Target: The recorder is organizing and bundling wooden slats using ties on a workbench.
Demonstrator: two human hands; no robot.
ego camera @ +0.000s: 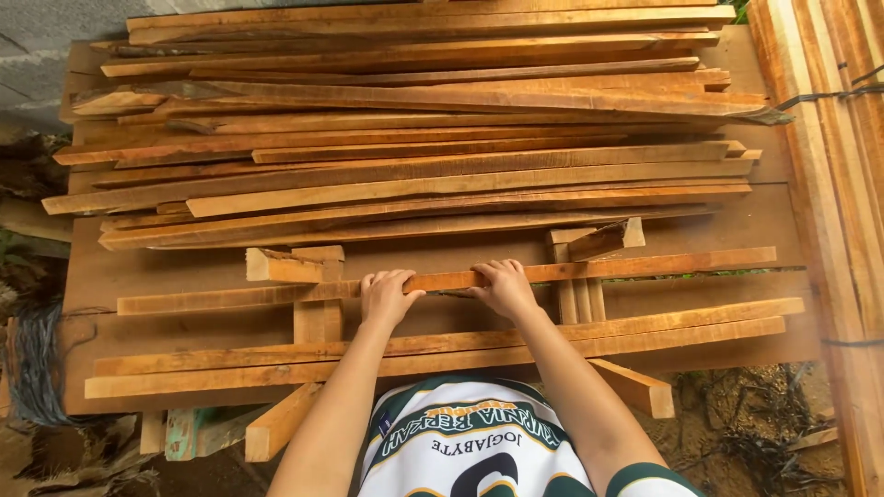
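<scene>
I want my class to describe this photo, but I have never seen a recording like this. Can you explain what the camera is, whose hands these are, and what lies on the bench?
There is no machine here. The single picture comes from a camera worn on a person's head, looking down past their green and white shirt. Both bare hands belong to that person. The left hand and right hand grip one long thin wooden slat, which rests across two upright wooden blocks. In front of it lies a big stack of similar slats on a wooden workbench. Two more slats lie nearer the body. More timber stands at the right edge.
</scene>
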